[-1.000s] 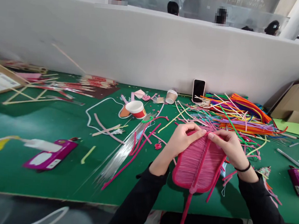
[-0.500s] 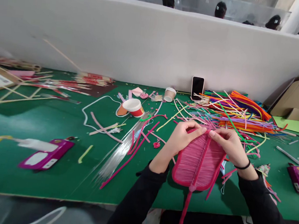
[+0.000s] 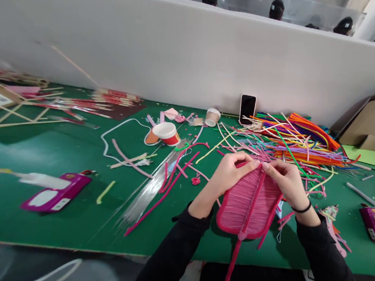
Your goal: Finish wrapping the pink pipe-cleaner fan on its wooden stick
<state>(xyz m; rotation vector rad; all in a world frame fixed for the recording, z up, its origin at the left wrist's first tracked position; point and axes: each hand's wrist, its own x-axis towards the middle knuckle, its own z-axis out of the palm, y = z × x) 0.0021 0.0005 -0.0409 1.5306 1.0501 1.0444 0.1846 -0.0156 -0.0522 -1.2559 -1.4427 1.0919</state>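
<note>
A pink hand fan (image 3: 234, 207) made of pipe cleaners hangs between my hands, its handle pointing down toward me past the table's front edge. My left hand (image 3: 232, 171) pinches its far edge just left of the middle rib. On the other side of that rib my right hand (image 3: 285, 178) pinches the same edge. The two thumbs lie on top, nearly meeting; the other fingertips are hidden behind the fan. Loose pink pipe cleaners (image 3: 159, 210) lie left of my left hand, beside a bundle of clear thin strands (image 3: 145, 198).
Colourful pipe cleaners (image 3: 318, 157) are heaped beyond my right hand. A phone (image 3: 247, 108) leans on the grey partition (image 3: 182, 60). A paper cup (image 3: 171, 135), a purple box (image 3: 59, 194) and wooden sticks (image 3: 30, 119) lie leftward. Another purple box (image 3: 373, 224) sits far right.
Both hands keep their pinch on the fan, which has hardly moved. The view has shifted very slightly.
</note>
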